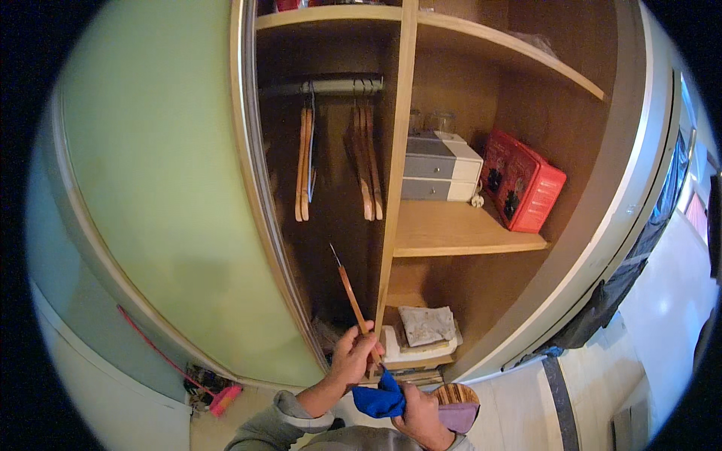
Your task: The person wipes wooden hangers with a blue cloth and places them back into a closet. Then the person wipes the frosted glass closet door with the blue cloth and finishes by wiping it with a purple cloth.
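Observation:
My left hand (353,356) is closed around the lower part of a wooden hanger (351,295), which I see nearly edge-on. The thin metal hook points up and away, into the dark left side of the wardrobe. In my right hand (423,413) is a bunched blue cloth (380,398), its top touching or very near the hanger's lower end. Ahead, more wooden hangers (304,165) hang on the rail (331,87) in two groups; a strip of blue shows on the left one.
A wooden divider (398,150) parts the rail side from the shelves. On them stand a grey-and-white drawer box (440,169), a red box (523,184) and, lower, a folded pale packet (427,325). A green sliding door (165,210) is at left; a pink broom (224,401) lies near its foot.

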`<action>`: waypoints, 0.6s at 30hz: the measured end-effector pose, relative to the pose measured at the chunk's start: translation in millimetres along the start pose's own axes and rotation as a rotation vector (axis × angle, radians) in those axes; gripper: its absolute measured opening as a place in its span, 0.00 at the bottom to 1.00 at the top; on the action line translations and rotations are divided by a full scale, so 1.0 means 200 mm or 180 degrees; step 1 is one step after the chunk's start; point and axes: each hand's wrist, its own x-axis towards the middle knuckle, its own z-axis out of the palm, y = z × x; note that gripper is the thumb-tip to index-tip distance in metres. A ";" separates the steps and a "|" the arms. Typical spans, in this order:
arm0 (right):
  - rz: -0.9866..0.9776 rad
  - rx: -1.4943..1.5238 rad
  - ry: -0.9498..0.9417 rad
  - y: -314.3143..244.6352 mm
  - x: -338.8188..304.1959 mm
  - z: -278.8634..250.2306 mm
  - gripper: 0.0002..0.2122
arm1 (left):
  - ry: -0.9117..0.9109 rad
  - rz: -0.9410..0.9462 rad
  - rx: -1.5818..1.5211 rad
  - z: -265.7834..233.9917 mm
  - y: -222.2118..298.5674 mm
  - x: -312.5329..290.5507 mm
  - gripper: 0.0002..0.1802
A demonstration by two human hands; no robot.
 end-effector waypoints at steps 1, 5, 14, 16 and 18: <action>0.0058 -0.0123 -0.0061 0.02 -0.04 0.02 0.26 | 0.0014 -0.0021 -0.0033 0.01 0.10 0.00 0.21; -0.0161 0.0462 0.0651 -0.05 -0.01 -0.05 0.16 | 0.0064 0.0493 0.0275 0.01 0.31 0.13 0.22; 0.0680 0.0733 0.0443 0.02 -0.16 -0.10 0.19 | 0.0193 0.1384 0.1107 0.05 0.78 0.50 0.13; 0.0639 0.0788 0.0460 0.03 -0.18 -0.10 0.18 | 0.0212 0.1462 0.1018 0.03 0.84 0.62 0.13; 0.0676 0.0842 0.0501 0.05 -0.20 -0.09 0.17 | 0.0187 0.1611 0.0940 0.07 0.92 0.70 0.13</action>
